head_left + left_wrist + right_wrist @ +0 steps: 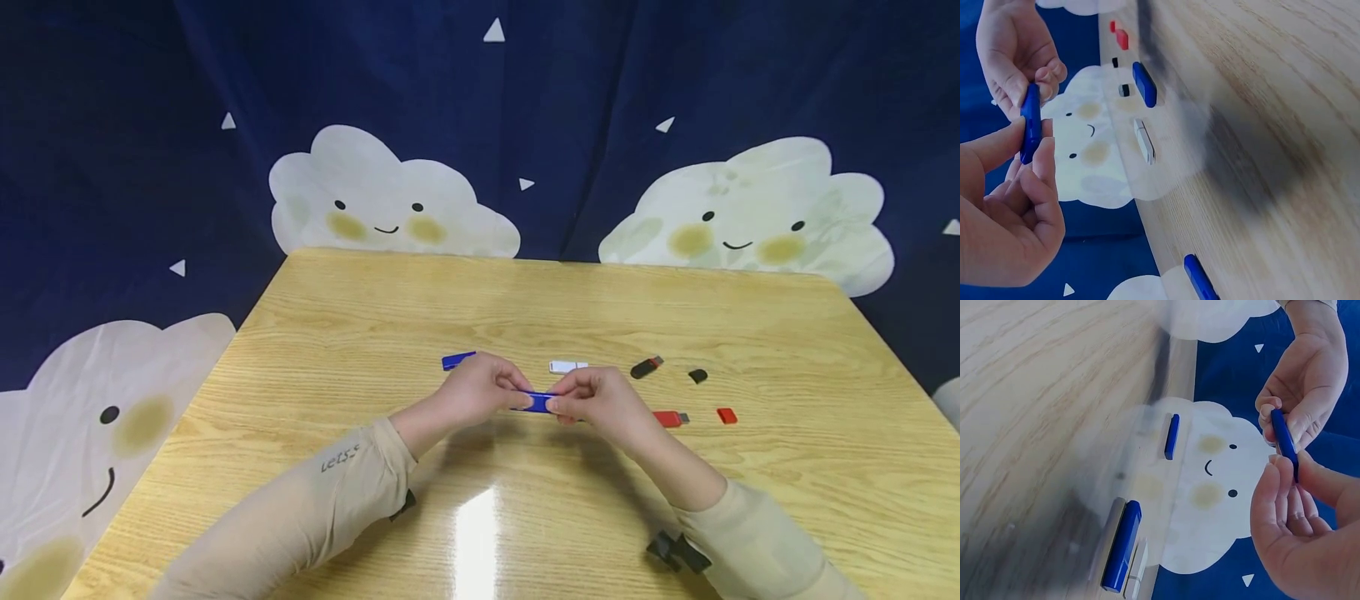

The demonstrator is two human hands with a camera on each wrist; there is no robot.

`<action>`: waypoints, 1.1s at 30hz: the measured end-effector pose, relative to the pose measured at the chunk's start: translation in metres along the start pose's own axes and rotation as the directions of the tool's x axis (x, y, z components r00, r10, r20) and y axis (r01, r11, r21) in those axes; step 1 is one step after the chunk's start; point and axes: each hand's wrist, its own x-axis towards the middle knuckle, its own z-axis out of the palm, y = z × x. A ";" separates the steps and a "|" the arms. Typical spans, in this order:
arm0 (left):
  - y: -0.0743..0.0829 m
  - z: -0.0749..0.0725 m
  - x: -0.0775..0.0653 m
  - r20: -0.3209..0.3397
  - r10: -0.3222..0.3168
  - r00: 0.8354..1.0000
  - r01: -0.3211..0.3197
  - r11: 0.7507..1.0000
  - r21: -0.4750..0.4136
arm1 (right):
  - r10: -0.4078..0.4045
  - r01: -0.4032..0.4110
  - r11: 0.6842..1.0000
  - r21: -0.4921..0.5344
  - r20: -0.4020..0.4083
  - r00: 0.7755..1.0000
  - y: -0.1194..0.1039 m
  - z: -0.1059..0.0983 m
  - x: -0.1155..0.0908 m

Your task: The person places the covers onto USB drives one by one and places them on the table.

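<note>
Both hands pinch one blue USB stick (539, 402) just above the table. My left hand (474, 392) grips its left end between thumb and fingers, and my right hand (606, 408) grips the right end the same way. In the left wrist view the stick (1032, 122) looks like one continuous blue body; whether its cap is on I cannot tell. On the table beyond the left hand lies a second blue stick (457, 361). A third blue stick (1122, 547) lies under the right hand, mostly hidden in the head view. A white USB stick (567, 367) lies behind the hands.
To the right, a black USB stick (647, 367) shows its metal plug, with a black cap (698, 376) beside it. Nearer lies a red USB stick (669, 418), plug bare, and its red cap (727, 415). A dark blue cloud-patterned curtain (558, 100) hangs behind the wooden table (375, 308).
</note>
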 end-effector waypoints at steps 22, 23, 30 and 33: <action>-0.025 0.002 -0.007 -0.071 0.346 0.936 -0.271 0.832 0.484 | -0.066 0.070 0.995 -0.075 0.045 0.997 0.013 0.007 0.019; -0.026 0.002 -0.008 -0.081 0.356 0.931 -0.272 0.824 0.496 | -0.087 0.091 0.990 -0.108 0.046 0.995 0.013 0.009 0.020; -0.034 0.001 -0.009 -0.088 0.362 0.928 -0.251 0.783 0.569 | -0.148 0.151 0.946 -0.286 0.032 0.988 0.013 0.021 0.026; -0.038 0.000 -0.009 -0.103 0.326 0.940 -0.217 0.801 0.558 | -0.153 0.155 0.936 -0.317 0.032 0.988 0.013 0.025 0.029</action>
